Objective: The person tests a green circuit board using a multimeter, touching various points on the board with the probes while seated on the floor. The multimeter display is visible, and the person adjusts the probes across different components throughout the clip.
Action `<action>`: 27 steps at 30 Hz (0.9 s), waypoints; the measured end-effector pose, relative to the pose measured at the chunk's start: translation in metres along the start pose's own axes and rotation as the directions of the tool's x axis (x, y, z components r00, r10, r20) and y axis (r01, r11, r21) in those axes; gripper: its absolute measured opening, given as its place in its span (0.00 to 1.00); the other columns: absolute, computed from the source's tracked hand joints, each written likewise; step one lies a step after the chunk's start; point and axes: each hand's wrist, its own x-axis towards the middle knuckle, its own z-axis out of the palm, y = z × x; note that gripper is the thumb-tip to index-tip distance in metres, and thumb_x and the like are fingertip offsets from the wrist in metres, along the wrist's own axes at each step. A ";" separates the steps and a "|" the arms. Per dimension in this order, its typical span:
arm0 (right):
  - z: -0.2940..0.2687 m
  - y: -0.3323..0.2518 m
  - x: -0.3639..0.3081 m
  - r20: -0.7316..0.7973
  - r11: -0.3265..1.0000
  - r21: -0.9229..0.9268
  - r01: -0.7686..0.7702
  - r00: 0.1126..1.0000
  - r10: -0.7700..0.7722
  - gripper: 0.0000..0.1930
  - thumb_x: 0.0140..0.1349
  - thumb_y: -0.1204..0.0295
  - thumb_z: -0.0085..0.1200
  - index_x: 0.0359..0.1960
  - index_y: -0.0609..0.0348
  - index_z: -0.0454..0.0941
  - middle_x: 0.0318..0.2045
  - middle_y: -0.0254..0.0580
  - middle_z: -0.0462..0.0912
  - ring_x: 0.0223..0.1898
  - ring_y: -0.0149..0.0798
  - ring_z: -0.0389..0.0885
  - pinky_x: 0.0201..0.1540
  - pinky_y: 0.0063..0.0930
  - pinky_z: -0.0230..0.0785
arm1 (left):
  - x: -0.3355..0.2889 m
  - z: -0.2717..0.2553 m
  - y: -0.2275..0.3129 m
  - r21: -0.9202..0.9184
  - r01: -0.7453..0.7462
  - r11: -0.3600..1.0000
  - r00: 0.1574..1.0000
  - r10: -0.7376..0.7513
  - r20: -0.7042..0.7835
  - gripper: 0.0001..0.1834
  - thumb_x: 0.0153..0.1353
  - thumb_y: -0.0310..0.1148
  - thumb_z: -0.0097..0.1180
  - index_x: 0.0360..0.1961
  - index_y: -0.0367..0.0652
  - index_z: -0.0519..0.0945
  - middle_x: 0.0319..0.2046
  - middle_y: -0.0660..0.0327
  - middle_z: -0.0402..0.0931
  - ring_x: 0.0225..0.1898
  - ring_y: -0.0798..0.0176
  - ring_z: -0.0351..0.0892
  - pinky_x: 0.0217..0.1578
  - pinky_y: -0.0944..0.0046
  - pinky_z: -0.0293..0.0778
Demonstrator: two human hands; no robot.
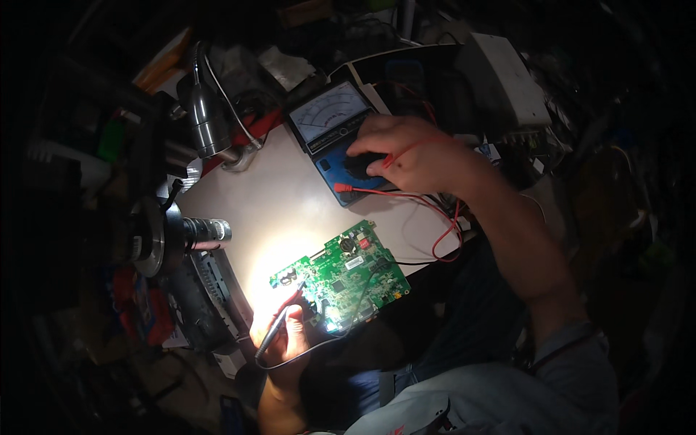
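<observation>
The person had 2 bare hands at work over a pale worktop (250, 185). The green board (348, 279) lay at the near side of this worktop, turned a little askew, and its lower part reached past the edge. The left hand (283, 341) was beside the lower left corner of the board, closed on a black probe (272, 335). A slim red piece (288, 299) lay along it, but whether this was a 2nd probe could not be told. Whether a tip touched the board was also not clear, because the light there was very strong. A dark lead (312, 349) curved from the left hand and passed over the board.

The right hand (409, 154) was above the blue meter (330, 168), its thumb and fingers bent about the black dial (357, 168); how firmly they gripped could not be told. The meter stood beyond the board, with its needle scale on the far part. A red plug (342, 188) was in its near left corner, and a red lead (417, 196) ran from there to the right. A silver lamp (209, 130) stood at the left.
</observation>
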 end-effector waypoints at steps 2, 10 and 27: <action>0.005 0.002 0.003 0.004 1.000 0.004 0.013 1.000 -0.013 0.14 0.61 0.78 0.64 0.49 0.60 0.85 0.49 0.44 0.84 0.50 0.46 0.84 0.51 0.36 0.80 | 0.000 -0.001 0.000 0.005 0.019 1.000 1.000 -0.019 0.009 0.14 0.75 0.30 0.54 0.53 0.28 0.80 0.45 0.52 0.83 0.47 0.62 0.81 0.53 0.65 0.74; 0.004 -0.001 0.008 0.055 1.000 0.005 0.020 0.998 -0.020 0.10 0.62 0.81 0.61 0.45 0.61 0.85 0.45 0.43 0.85 0.47 0.45 0.85 0.49 0.36 0.80 | 0.001 -0.003 0.008 0.075 -0.049 0.996 0.999 0.048 0.012 0.13 0.74 0.29 0.55 0.51 0.28 0.80 0.44 0.51 0.82 0.46 0.60 0.82 0.52 0.64 0.76; 0.034 -0.071 -0.023 0.200 0.675 0.710 -0.202 0.976 0.082 0.25 0.80 0.54 0.44 0.40 0.65 0.84 0.31 0.37 0.84 0.34 0.26 0.81 0.35 0.22 0.73 | -0.008 -0.019 -0.008 0.091 0.017 0.996 0.995 -0.007 -0.101 0.11 0.71 0.25 0.57 0.51 0.30 0.82 0.49 0.52 0.81 0.53 0.58 0.80 0.58 0.61 0.74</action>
